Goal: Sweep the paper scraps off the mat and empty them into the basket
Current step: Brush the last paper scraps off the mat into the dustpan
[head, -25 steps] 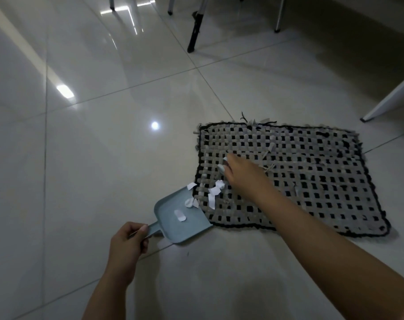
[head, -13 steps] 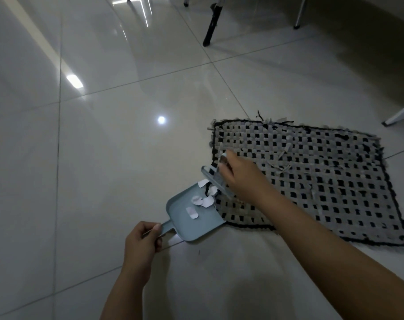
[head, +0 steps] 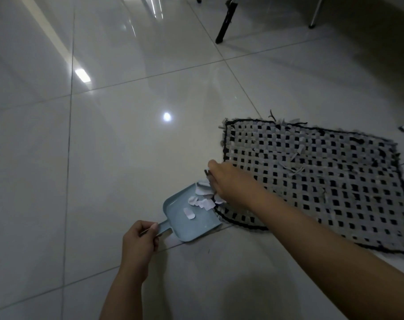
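left hand grips dustpan handle; right hand grips brush.

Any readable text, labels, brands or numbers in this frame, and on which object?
None readable. The pale blue plastic dustpan, the white torn paper scraps and the grey-and-black woven mat show no print, and neither does the glossy tiled floor.

Brush mostly behind right hand
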Action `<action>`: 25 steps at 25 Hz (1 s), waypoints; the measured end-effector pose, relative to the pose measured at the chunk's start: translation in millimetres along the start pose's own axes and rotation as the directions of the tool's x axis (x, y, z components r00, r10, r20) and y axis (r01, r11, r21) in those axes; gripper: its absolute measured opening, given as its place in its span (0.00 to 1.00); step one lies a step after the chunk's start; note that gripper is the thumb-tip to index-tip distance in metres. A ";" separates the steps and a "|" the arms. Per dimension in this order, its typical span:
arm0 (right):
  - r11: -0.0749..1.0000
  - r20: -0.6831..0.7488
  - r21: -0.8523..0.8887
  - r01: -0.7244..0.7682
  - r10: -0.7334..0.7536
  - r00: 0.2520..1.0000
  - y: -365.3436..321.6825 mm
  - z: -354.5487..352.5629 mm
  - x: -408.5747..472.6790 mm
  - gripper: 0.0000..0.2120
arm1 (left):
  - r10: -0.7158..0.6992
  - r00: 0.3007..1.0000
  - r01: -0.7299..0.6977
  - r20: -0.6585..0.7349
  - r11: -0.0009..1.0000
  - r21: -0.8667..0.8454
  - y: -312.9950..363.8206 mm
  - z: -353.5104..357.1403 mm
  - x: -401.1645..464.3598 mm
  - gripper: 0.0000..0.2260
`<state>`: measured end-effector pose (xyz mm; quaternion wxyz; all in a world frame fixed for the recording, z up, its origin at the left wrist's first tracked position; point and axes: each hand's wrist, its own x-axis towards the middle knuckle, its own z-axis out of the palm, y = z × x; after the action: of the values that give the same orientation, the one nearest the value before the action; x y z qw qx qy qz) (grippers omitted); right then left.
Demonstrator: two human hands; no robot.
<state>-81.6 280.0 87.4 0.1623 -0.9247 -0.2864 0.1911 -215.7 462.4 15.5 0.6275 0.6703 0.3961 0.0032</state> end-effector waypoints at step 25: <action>0.969 -0.437 0.229 0.091 0.019 0.899 -6.7 -6.5 -22.6 0.07 | 0.021 0.999 -0.018 0.043 0.997 -0.071 21.4 -4.3 -0.7 0.08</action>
<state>-99.1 270.6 101.8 0.3383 -0.9113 -0.2345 0.0099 -207.1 467.7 34.9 0.6593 0.6515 0.3752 0.0086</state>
